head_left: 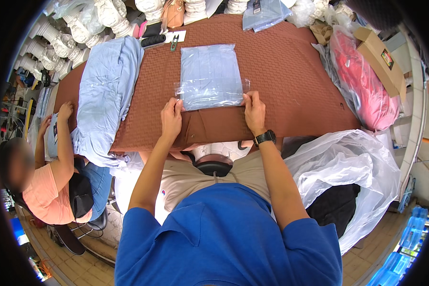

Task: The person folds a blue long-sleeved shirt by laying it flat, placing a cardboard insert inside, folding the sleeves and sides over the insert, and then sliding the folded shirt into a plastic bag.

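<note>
A folded light blue shirt in a clear plastic bag [210, 71] lies flat on the brown table cover in front of me. The bag's near end is a loose clear flap [214, 89], reaching past the shirt on both sides. My left hand [171, 117] pinches the bag's near left corner between thumb and fingers. At the near right corner, my right hand [255, 110] holds the plastic the same way, a dark watch on its wrist. Left of the bag, a pile of light blue shirts [107, 86] hangs over the table's near edge.
Thread snips [175, 43] and a black thread spool [153, 40] lie behind the shirt pile. Another bagged blue shirt [266, 14] sits at the far edge. Bagged red cloth [355, 71] and a cardboard box [379, 59] stand right. A co-worker [50, 186] sits at left.
</note>
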A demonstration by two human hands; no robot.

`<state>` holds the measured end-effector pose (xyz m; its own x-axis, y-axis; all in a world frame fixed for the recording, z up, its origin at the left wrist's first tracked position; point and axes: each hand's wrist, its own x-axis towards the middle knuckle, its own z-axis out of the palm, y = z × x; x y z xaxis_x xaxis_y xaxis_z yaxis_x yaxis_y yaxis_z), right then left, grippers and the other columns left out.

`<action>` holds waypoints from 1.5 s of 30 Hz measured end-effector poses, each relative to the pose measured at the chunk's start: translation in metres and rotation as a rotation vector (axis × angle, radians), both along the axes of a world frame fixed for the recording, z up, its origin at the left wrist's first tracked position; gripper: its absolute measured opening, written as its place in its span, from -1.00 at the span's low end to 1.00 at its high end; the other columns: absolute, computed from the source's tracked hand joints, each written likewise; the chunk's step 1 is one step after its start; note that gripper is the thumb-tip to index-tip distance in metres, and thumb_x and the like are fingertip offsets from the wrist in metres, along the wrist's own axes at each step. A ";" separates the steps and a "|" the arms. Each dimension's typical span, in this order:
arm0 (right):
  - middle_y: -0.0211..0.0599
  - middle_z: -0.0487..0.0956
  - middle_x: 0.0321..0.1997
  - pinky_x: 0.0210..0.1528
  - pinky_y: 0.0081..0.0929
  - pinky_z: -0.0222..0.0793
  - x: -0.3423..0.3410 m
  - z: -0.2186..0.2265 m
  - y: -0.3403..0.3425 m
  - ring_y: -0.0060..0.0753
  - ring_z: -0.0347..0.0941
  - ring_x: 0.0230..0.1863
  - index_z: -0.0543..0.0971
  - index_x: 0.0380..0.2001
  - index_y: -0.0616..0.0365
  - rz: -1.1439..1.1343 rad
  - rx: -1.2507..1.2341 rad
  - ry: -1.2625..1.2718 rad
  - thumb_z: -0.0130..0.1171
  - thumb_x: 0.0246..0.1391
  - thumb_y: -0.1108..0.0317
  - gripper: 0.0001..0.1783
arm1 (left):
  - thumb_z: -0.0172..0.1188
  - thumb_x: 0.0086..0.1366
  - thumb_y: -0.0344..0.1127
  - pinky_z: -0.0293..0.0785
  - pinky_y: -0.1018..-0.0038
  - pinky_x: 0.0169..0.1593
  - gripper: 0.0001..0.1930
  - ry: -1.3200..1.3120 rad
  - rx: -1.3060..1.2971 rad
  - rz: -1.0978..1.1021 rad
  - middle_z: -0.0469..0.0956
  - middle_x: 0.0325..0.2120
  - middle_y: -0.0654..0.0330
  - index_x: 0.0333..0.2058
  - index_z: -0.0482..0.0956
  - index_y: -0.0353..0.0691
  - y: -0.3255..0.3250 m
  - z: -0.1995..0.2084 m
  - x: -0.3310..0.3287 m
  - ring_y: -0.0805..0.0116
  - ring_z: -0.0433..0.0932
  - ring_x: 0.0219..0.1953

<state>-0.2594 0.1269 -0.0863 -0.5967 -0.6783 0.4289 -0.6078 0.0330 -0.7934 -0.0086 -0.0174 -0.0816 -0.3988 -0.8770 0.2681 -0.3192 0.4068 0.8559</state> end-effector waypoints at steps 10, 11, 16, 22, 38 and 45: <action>0.01 0.62 -0.49 -0.38 0.06 0.44 0.001 0.007 -0.014 0.23 0.56 -0.39 0.43 -0.31 0.12 -0.129 0.323 0.141 0.07 0.30 0.22 -0.80 | 0.00 0.47 -0.17 0.38 0.00 -0.25 -0.65 -0.290 -0.228 0.277 0.55 -0.47 -0.15 -0.44 0.47 -0.32 0.006 -0.001 -0.018 -0.20 0.53 -0.34; 0.04 0.62 -0.49 -0.36 0.08 0.44 0.000 0.008 -0.016 0.25 0.57 -0.38 0.44 -0.31 0.12 -0.138 0.351 0.152 0.09 0.28 0.22 -0.80 | 0.01 0.47 -0.16 0.39 -0.01 -0.24 -0.65 -0.307 -0.222 0.293 0.56 -0.47 -0.15 -0.44 0.48 -0.31 0.006 0.000 -0.019 -0.21 0.54 -0.33; 0.07 0.62 -0.49 -0.32 0.11 0.46 -0.008 0.009 -0.019 0.28 0.57 -0.38 0.48 -0.28 0.15 -0.157 0.394 0.125 0.13 0.23 0.20 -0.77 | 0.12 0.40 -0.08 0.44 -0.02 -0.26 -0.65 -0.423 -0.105 0.301 0.61 -0.50 -0.09 -0.41 0.54 -0.28 0.001 0.011 -0.017 -0.21 0.59 -0.36; 0.08 0.56 -0.01 -0.02 0.05 0.41 0.006 0.033 -0.017 0.16 0.50 0.01 0.50 -0.09 0.17 -0.341 0.381 0.186 0.16 0.22 0.15 -0.66 | 0.18 0.35 -0.10 0.46 0.13 -0.02 -0.69 -0.486 -0.288 0.408 0.59 -0.09 -0.07 -0.13 0.57 -0.23 -0.003 0.036 -0.005 -0.08 0.57 -0.06; -0.22 0.09 0.54 0.45 0.22 -0.08 -0.005 0.009 -0.120 0.15 -0.06 0.52 0.30 0.38 -0.21 0.095 0.290 0.518 -0.14 0.39 -0.01 -0.45 | -0.03 0.43 0.06 -0.19 -0.16 0.44 -0.40 -0.460 -0.536 -0.080 0.03 0.46 0.14 0.38 0.23 0.06 -0.047 0.005 -0.108 -0.05 -0.11 0.50; -0.23 0.09 0.55 0.46 0.21 -0.10 -0.005 0.013 -0.121 0.12 -0.07 0.53 0.32 0.37 -0.18 0.114 0.329 0.491 -0.15 0.39 -0.01 -0.45 | -0.03 0.43 0.04 -0.17 -0.16 0.44 -0.41 -0.496 -0.516 -0.082 0.08 0.44 0.13 0.37 0.25 0.06 -0.047 0.006 -0.111 -0.06 -0.08 0.49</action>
